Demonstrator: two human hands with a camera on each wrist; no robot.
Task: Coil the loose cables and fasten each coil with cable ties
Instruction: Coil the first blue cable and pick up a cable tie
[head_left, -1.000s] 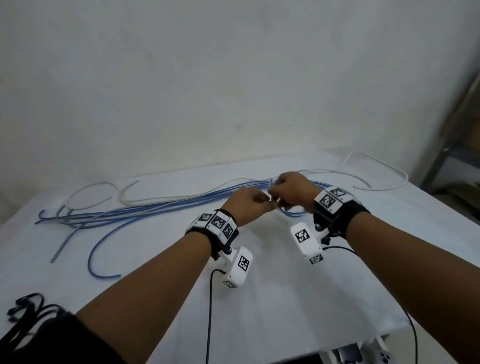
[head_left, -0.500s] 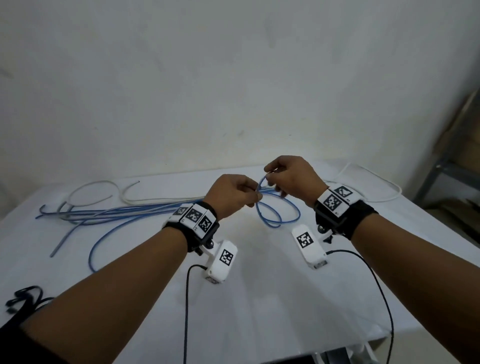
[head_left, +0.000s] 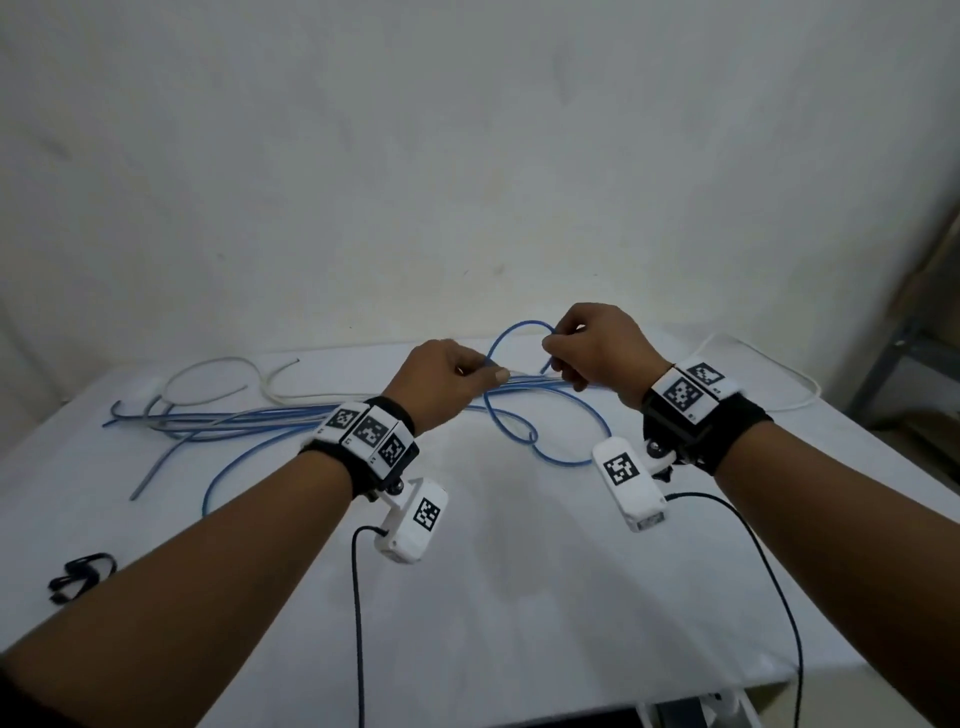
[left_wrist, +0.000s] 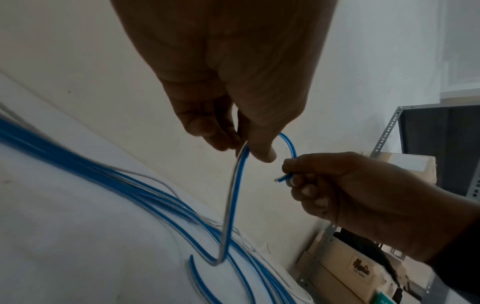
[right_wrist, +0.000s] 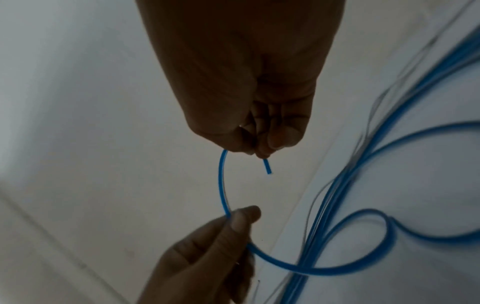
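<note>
- Between your fingers, your right hand (head_left: 597, 348) pinched the blue cable (head_left: 511, 332) just behind its cut end, and your left hand (head_left: 447, 382) pinched the same cable a short way along it; both were raised above the tabletop (head_left: 519, 597).
- That free tip (right_wrist: 267, 167) stuck out only briefly past your right fingers (right_wrist: 272, 142), so a slack pinch could have let it spring away and undo the first loop.
- From the tip, the cable arched up and over toward your left hand, then dropped to the tabletop in loose curls.
- Beyond that, its long run lay left-to-right, trailing off leftward among the other blue and white cables (head_left: 223, 421); pulling hard could have dragged or snagged those neighbours.
- No coil was fastened yet, by my reading.
</note>
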